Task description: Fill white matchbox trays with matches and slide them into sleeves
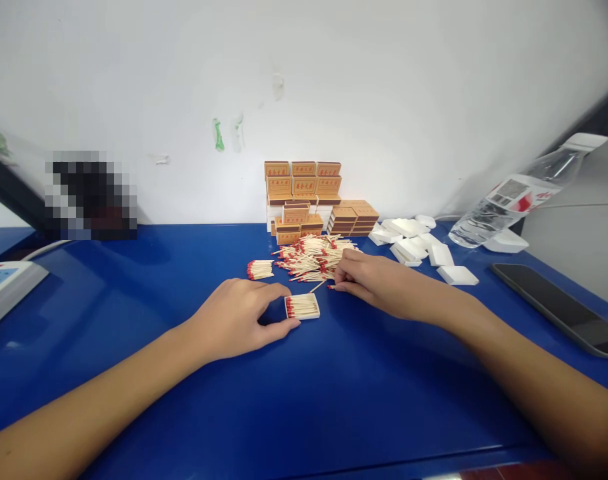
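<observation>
A small white matchbox tray (309,317) lies on the blue table, holding a layer of red-headed matches (304,306). My left hand (244,313) grips its left end, index finger at the far edge and thumb at the near edge. To the right of the tray, my right hand (361,277) has its fingertips pinched on a match (331,287) whose red head points left. How many matches it holds is partly hidden. A single loose match (317,287) lies between tray and hand. Just behind is a large heap of matches (311,257).
A neat bundle of matches (261,269) lies left of the heap. Printed matchboxes (304,185) stand stacked against the wall. Several white trays (409,248) lie to the right, near a leaning water bottle (519,193) and a phone (559,307). A power strip (14,283) sits far left.
</observation>
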Motion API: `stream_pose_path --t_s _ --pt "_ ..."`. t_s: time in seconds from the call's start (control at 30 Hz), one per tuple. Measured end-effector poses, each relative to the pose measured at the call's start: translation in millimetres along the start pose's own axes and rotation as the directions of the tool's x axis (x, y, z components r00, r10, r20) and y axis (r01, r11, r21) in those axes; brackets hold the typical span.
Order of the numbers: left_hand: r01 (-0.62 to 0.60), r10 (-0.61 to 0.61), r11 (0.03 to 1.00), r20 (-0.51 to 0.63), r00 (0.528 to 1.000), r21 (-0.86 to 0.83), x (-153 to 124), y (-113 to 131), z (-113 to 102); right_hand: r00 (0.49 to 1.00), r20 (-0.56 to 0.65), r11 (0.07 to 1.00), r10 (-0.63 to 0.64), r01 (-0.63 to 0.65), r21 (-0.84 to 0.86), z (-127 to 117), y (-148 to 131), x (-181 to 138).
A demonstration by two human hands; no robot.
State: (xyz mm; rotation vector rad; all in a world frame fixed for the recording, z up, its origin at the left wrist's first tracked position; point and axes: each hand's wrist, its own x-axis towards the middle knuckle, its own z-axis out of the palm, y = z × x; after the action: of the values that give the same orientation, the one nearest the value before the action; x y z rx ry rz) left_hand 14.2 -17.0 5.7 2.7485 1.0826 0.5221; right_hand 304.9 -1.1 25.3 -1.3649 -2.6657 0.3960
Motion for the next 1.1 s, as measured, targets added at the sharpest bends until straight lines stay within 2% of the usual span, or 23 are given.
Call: stream_pose_path --t_s 0.17,0.37,0.53,0.73,0.93,1.1 --pt "0.002 -0.002 1.000 0.005 1.000 -0.007 -0.3 0.1 0.5 0.998 -0.050 0.999 -0.030 0.031 0.017 3.5 -9.3 1.6" --pt "-0.002 0.002 1.000 0.017 1.000 -0.025 -1.3 1.4 1.1 0.986 -0.109 0.992 -0.124 0.123 -0.018 22.9 -14.6 10.0" --pt "0.006 -0.006 1.000 0.027 1.000 -0.016 -1.4 2.5 0.9 0.978 -0.171 0.992 -0.116 0.105 -0.073 25.6 -13.8 12.0" --pt "0.001 -0.001 1.000 0.018 1.000 -0.017 -1.0 2.6 1.0 0.983 -0.156 0.995 -0.093 0.088 -0.038 26.8 -12.5 14.3" --pt "-0.008 0.009 1.000 0.016 1.000 -0.008 -1.6 2.1 1.2 0.984 -0.146 0.992 -0.101 0.087 -0.096 31.9 -11.8 13.8" --pt "-0.018 0.018 1.000 0.008 1.000 -0.009 -1.0 1.1 2.0 0.991 -0.108 0.995 -0.080 0.072 -0.075 28.5 -11.7 11.4"
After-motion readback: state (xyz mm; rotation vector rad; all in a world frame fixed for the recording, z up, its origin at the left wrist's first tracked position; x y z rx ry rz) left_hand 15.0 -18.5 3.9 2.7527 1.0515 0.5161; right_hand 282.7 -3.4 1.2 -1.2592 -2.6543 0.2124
